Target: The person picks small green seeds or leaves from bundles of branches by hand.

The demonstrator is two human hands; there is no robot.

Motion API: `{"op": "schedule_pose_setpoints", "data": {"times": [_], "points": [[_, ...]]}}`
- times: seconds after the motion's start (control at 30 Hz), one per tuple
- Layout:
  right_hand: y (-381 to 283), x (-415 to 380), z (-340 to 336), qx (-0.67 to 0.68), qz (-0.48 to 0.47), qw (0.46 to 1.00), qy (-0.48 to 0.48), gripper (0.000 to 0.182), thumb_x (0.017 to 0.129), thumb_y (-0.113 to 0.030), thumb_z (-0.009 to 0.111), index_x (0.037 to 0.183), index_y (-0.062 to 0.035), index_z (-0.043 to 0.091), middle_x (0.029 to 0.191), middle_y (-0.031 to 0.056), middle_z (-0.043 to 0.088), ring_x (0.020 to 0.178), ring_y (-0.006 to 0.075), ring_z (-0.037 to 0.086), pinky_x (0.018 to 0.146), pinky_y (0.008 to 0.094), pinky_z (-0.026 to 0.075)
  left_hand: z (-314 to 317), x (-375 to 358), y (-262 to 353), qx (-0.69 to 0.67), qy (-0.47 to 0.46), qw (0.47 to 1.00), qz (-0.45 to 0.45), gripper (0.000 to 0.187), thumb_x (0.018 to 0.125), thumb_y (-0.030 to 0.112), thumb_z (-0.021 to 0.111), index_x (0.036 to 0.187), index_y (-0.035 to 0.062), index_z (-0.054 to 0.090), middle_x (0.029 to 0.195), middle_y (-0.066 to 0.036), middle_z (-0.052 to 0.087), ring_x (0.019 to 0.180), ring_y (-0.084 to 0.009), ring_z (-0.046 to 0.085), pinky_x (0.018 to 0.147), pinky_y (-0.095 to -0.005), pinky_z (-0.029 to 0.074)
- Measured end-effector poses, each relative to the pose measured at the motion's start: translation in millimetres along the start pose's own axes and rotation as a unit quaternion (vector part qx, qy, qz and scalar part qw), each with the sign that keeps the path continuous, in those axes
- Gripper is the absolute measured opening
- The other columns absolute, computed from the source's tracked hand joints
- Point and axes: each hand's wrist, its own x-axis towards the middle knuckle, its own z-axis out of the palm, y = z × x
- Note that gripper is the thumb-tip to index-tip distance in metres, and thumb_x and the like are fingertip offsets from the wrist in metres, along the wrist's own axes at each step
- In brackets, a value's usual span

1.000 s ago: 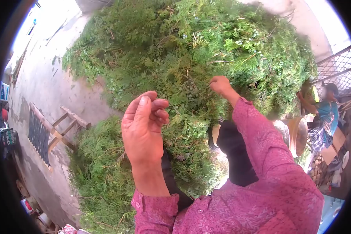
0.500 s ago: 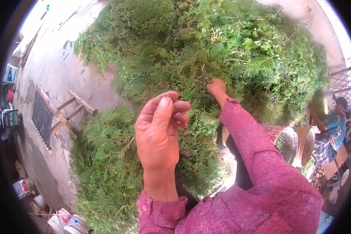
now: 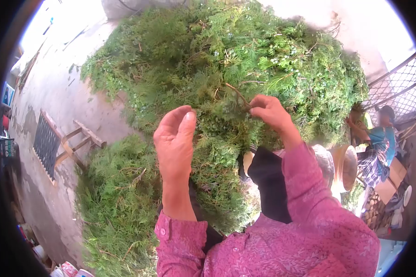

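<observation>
My right hand pinches the stem of a green conifer sprig with scale-like leaves. The sprig hangs over the heap, its brown twig sticking up. To its left is my left hand, raised above the greenery with its fingers curled and the thumb against or close to them; whether anything small is between them is hidden. Beneath both hands spreads a big heap of cut conifer branches, with small pale cones among the leaves. A lower part of the heap lies left of my forearm.
A wooden frame with dark slats lies on the concrete floor at left. At right are metal containers, a mesh fence and another person working at the heap's edge. Cardboard lies near that person.
My right hand has lifted out of the heap with the sprig and come slightly to the right. My left hand has shifted a little left, its fingers turned more away. The view has tilted slightly.
</observation>
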Motion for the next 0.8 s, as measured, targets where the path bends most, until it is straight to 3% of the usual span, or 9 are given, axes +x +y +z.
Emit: {"op": "schedule_pose_setpoints", "data": {"times": [0.13,0.2,0.27,0.33,0.47,0.6,0.7,0.8], "points": [[-21,-33,12,0.081,-0.047,0.992,-0.084,0.015,0.072,-0.003,0.059,0.087,-0.0014,0.06,0.076,-0.0003,0.06,0.069,0.0067,0.053,0.064,0.0226,0.044,1,-12,-6,0.111,0.001,0.993,0.042,0.039,0.082,0.017,0.063,0.114,-0.0021,0.053,0.106,-0.011,0.058,0.088,-0.0133,0.055,0.076,-0.026,0.044],[-26,-40,27,0.134,-0.09,0.969,-0.19,0.012,0.074,-0.003,0.059,0.086,-0.0006,0.06,0.075,-0.0003,0.06,0.07,0.0064,0.053,0.065,0.0221,0.044,-3,-19,-10,0.168,-0.072,0.983,0.026,0.045,0.081,0.018,0.064,0.119,-0.0012,0.05,0.113,-0.01,0.054,0.092,-0.0138,0.054,0.083,-0.0266,0.042],[-26,-45,35,0.151,-0.074,0.96,-0.222,0.011,0.075,-0.004,0.059,0.085,-0.0007,0.06,0.075,-0.0005,0.059,0.071,0.0063,0.053,0.065,0.0222,0.043,-7,-29,-11,0.149,-0.108,0.983,-0.014,0.042,0.08,0.017,0.064,0.117,-0.0002,0.052,0.112,-0.008,0.055,0.091,-0.013,0.054,0.083,-0.0265,0.041],[-24,-45,37,0.223,-0.079,0.933,-0.272,0.012,0.075,-0.005,0.06,0.086,-0.0008,0.06,0.075,-0.0004,0.059,0.07,0.0059,0.052,0.065,0.0219,0.043,-6,-36,-1,0.046,-0.226,0.971,-0.067,0.038,0.081,0.016,0.063,0.114,-0.0004,0.055,0.106,-0.006,0.058,0.09,-0.0118,0.054,0.083,-0.0257,0.041],[-18,-43,32,0.216,-0.115,0.93,-0.275,0.014,0.076,-0.007,0.062,0.089,-0.0016,0.061,0.079,-0.0012,0.06,0.072,0.0057,0.052,0.064,0.0217,0.043,2,-36,1,0.065,-0.231,0.97,-0.041,0.029,0.084,0.012,0.058,0.111,0.0007,0.058,0.089,0.002,0.06,0.08,-0.005,0.05,0.074,-0.0198,0.04],[-26,-40,21,0.235,-0.081,0.931,-0.268,0.019,0.075,-0.008,0.065,0.093,-0.0014,0.062,0.084,0.0007,0.062,0.075,0.0079,0.055,0.068,0.0218,0.045,10,-26,-5,0.046,-0.191,0.979,-0.048,0.025,0.087,0.015,0.055,0.105,-0.0015,0.06,0.085,-0.001,0.063,0.076,-0.0061,0.054,0.07,-0.0201,0.043],[-27,-30,12,0.327,-0.122,0.937,0.003,0.025,0.074,-0.01,0.069,0.098,-0.0032,0.063,0.088,0.0037,0.065,0.079,0.0102,0.06,0.075,0.0232,0.048,14,-19,-4,-0.084,-0.061,0.993,-0.057,0.022,0.09,0.017,0.051,0.095,-0.002,0.061,0.08,-0.005,0.064,0.07,-0.0089,0.058,0.06,-0.0207,0.046],[-22,-28,6,0.36,-0.169,0.914,0.076,0.023,0.074,-0.007,0.069,0.096,-0.0033,0.063,0.087,0.0031,0.065,0.076,0.01,0.06,0.071,0.0221,0.049,11,-12,-4,-0.098,0.005,0.994,-0.057,0.022,0.089,0.018,0.051,0.093,-0.0013,0.061,0.079,-0.005,0.063,0.069,-0.0097,0.058,0.058,-0.0215,0.045]]}}
